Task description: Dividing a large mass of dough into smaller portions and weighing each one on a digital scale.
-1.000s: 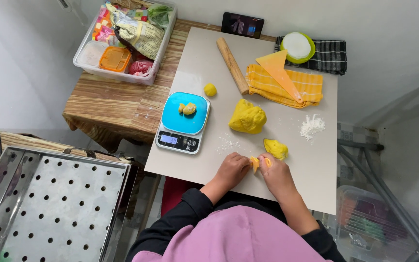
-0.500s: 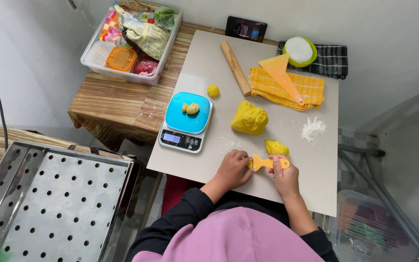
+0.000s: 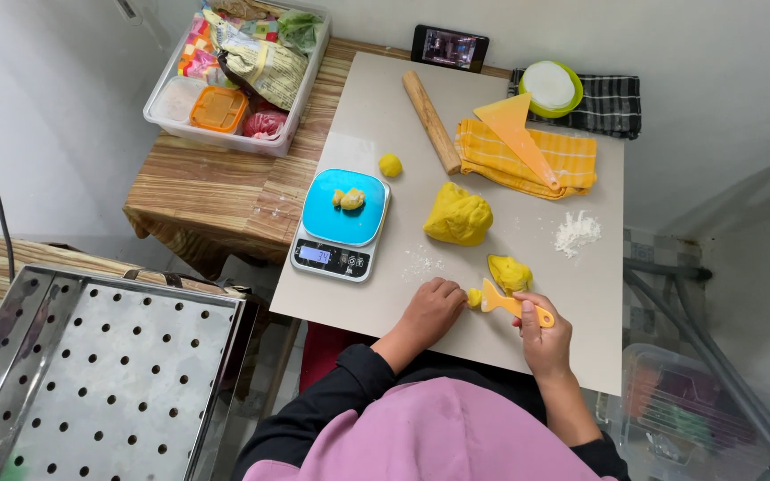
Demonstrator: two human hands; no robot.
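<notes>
My right hand (image 3: 544, 335) grips a small yellow plastic scraper (image 3: 511, 303) whose blade rests on the beige board (image 3: 385, 107). My left hand (image 3: 434, 307) lies on the board with its fingertips touching a tiny yellow dough bit (image 3: 473, 297) beside the blade. Just past the scraper sits a small dough piece (image 3: 510, 272). Farther back lies the big yellow dough lump (image 3: 458, 215). A blue-topped kitchen scale (image 3: 340, 224) to the left carries two small dough bits (image 3: 349, 199). A rolled dough ball (image 3: 390, 165) sits behind the scale.
A wooden rolling pin (image 3: 431, 121), a yellow cloth (image 3: 528, 158) with a triangular scraper (image 3: 517, 132), a flour pile (image 3: 576, 232), a lidded green bowl (image 3: 552, 87) and a phone (image 3: 449, 47) stand at the back. A plastic tub (image 3: 235, 71) sits left; a perforated steel tray (image 3: 100, 374) lies lower left.
The hands have drawn apart: my right hand moved right with the scraper, and a tiny dough bit now lies cut off at my left fingertips.
</notes>
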